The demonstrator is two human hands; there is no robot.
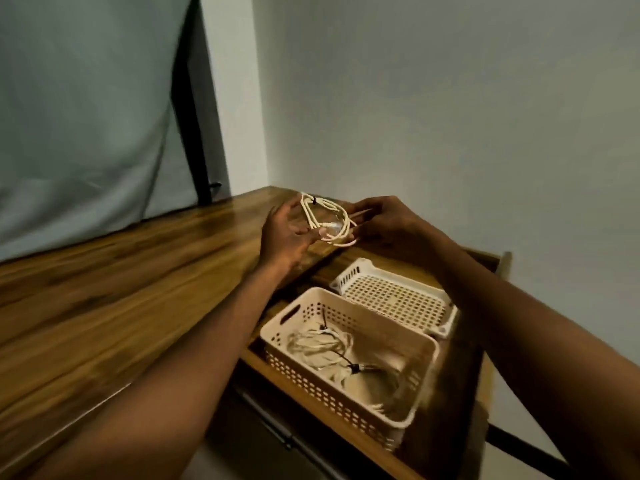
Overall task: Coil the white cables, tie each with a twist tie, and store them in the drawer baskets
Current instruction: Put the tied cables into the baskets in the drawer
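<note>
A coiled white cable [337, 233] with a dark twist tie [314, 201] at its top is held in the air over the table's far right end. My left hand [287, 233] cradles the coil from the left, thumb pinching its lower loop. My right hand [384, 220] grips the coil's right side. Below them an open wooden drawer [346, 434] holds two white perforated baskets. The near basket [311, 372] contains two coiled white cables [322, 348], each bound with a dark tie. The far basket [394, 299] shows only its bare bottom.
The wooden tabletop [121, 296] stretches left of the drawer. A grey curtain [86, 109] and a black stand leg [194, 133] rise behind it. A pale wall [450, 116] closes the right side and corner.
</note>
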